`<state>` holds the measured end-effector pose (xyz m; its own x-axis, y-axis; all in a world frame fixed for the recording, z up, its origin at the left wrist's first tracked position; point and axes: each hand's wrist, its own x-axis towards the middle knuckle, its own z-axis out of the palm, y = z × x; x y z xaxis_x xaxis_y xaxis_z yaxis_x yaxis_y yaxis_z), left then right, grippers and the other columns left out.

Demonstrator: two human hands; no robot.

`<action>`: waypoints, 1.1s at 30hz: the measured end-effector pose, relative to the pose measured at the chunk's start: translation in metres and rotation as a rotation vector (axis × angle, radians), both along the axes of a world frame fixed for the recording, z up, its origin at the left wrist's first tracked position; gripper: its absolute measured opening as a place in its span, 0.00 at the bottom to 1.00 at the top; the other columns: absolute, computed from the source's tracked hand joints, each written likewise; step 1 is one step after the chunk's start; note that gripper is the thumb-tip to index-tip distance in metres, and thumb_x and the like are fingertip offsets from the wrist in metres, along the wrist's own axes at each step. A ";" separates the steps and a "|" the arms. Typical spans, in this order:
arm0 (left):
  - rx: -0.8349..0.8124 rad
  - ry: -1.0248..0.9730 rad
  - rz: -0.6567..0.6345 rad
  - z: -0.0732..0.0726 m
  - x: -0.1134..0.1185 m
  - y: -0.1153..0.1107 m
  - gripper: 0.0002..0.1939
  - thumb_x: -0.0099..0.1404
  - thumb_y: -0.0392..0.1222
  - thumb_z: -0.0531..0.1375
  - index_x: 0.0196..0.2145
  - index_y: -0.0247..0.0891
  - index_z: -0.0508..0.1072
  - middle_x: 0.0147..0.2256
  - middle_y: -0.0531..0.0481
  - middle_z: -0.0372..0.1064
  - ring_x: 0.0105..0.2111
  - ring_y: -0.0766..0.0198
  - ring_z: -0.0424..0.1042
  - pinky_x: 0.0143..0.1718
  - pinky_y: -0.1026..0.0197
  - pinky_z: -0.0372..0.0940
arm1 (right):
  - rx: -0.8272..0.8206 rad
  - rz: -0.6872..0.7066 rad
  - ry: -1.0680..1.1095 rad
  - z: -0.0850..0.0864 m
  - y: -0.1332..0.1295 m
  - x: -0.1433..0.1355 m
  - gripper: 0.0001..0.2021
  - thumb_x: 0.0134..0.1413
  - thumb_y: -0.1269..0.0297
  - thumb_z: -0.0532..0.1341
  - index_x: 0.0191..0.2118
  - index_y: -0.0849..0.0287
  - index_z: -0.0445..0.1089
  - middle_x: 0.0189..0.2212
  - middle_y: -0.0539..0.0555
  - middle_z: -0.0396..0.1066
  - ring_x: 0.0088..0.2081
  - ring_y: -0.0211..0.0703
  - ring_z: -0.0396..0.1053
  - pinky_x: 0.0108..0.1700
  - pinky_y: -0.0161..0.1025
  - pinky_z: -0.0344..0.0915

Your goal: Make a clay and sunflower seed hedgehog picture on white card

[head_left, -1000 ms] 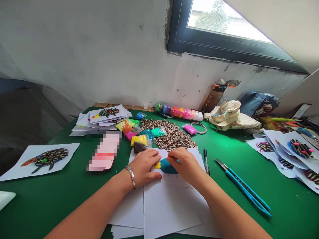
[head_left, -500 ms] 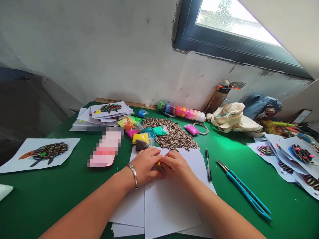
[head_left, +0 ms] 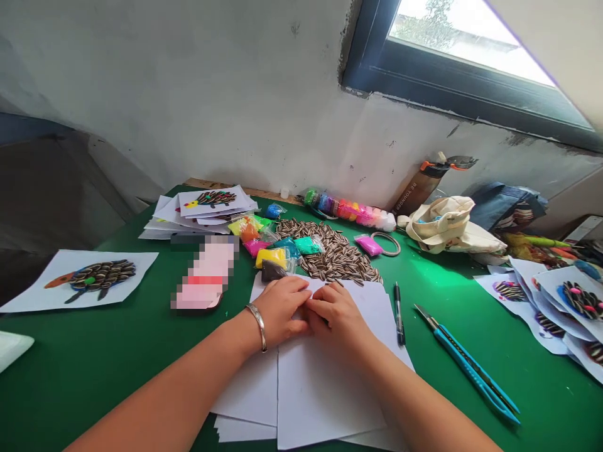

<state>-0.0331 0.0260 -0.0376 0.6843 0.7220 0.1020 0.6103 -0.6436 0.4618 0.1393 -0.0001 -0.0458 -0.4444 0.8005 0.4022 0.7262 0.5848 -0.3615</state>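
My left hand (head_left: 285, 309), with a silver bangle (head_left: 258, 328) on its wrist, meets my right hand (head_left: 334, 314) over a stack of white paper (head_left: 330, 395). The fingers of both are curled and pressed together at the tips. Half a second ago a small yellow lump, which looks like modelling clay, showed between them; now the fingers hide it. Just beyond the hands lie a dark clay packet (head_left: 273, 270), a yellow clay packet (head_left: 271, 256) and a heap of striped sunflower seeds (head_left: 336, 257).
Right of the paper lie a black pen (head_left: 399, 314) and a blue utility knife (head_left: 471, 370), blade exposed. A seed picture (head_left: 101, 279) lies left, near a pixelated pink object (head_left: 205, 276). Behind stand a bottle (head_left: 419, 188) and a cloth bag (head_left: 443, 220). More seed pictures (head_left: 546, 301) lie right.
The yellow lump between my fingertips has gone out of sight as the fingers closed in. The whole view has shifted slightly; the things on the table lie as before.
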 end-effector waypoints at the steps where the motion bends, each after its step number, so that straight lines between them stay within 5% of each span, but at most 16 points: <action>1: 0.000 0.003 0.002 0.001 0.000 0.000 0.22 0.54 0.48 0.63 0.46 0.39 0.70 0.50 0.43 0.65 0.53 0.51 0.60 0.52 0.49 0.58 | -0.011 0.001 -0.004 0.002 -0.001 0.001 0.10 0.53 0.73 0.57 0.25 0.58 0.73 0.26 0.54 0.68 0.31 0.40 0.59 0.35 0.38 0.55; 7: 0.002 0.025 0.008 0.002 0.000 0.001 0.25 0.53 0.51 0.64 0.47 0.38 0.70 0.52 0.42 0.64 0.53 0.50 0.60 0.52 0.48 0.58 | -0.059 -0.007 -0.008 0.004 0.002 0.012 0.12 0.49 0.76 0.56 0.32 0.55 0.75 0.29 0.53 0.70 0.33 0.41 0.60 0.36 0.39 0.54; 33: 0.019 0.031 -0.006 0.003 0.000 0.001 0.23 0.54 0.51 0.63 0.46 0.39 0.70 0.52 0.43 0.63 0.53 0.50 0.60 0.52 0.49 0.58 | -0.029 0.008 -0.058 0.013 -0.002 0.014 0.13 0.48 0.77 0.56 0.32 0.55 0.75 0.28 0.53 0.70 0.33 0.42 0.62 0.37 0.40 0.55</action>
